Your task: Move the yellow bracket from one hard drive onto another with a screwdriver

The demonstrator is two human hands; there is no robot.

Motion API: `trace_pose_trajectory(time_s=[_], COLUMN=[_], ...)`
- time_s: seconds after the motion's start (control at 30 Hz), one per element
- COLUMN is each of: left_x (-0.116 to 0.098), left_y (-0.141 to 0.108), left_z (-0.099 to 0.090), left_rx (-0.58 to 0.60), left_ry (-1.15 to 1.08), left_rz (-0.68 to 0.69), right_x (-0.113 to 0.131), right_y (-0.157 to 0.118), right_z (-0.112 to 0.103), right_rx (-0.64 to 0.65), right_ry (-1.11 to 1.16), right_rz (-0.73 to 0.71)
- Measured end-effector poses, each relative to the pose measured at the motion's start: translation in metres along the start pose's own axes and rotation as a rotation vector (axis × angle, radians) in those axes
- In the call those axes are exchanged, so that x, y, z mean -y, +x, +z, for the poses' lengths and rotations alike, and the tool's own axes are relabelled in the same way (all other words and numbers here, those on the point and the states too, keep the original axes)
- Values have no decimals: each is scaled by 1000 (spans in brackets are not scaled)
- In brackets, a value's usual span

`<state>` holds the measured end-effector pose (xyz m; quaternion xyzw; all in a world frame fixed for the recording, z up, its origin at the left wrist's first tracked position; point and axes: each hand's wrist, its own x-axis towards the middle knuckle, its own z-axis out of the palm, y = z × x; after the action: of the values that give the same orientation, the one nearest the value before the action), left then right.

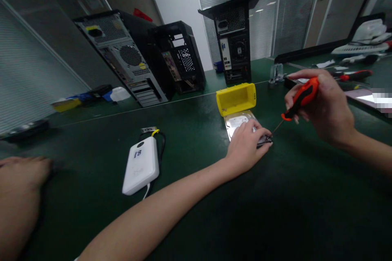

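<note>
My left hand [246, 144] pinches a small dark metal part [263, 140] against the table; its exact kind is hard to make out. Its back fingers lie over a silver hard drive [235, 121] with a white label, which they partly cover. In my right hand [329, 108] is an orange-and-black screwdriver [305, 94], held by the handle at a slant. The tip of its thin shaft reaches down to the dark part, beside my left fingertips. Just behind the hard drive a yellow plastic bin [236, 100] rests tipped on its side.
A white power bank marked 18 [141, 165] with a cable lies left of my forearm. Several computer cases [234, 45] stand at the back. Tools [355, 75] and a clear container [276, 73] sit to the right. Another person's hand [26, 175] rests at far left.
</note>
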<state>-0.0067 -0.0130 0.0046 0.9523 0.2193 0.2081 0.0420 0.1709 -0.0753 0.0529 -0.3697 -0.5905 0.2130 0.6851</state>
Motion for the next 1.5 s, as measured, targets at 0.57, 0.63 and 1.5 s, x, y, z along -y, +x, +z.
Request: trace_pose_trajectory(time_s=[0.57,0.63,1.5], left_x=[-1,0,-1], left_y=[0,0,0], left_z=[1,1,0], left_rx=[-9,-9,3], left_ry=[-6,-7,-22], left_rz=[-5,-6,-18], right_x=[6,5,8], right_y=[0,0,0], right_z=[0,-1,-4], right_rx=[-61,-50,102], right_ry=[-140,-152,22], right_rz=[-32,-30,71])
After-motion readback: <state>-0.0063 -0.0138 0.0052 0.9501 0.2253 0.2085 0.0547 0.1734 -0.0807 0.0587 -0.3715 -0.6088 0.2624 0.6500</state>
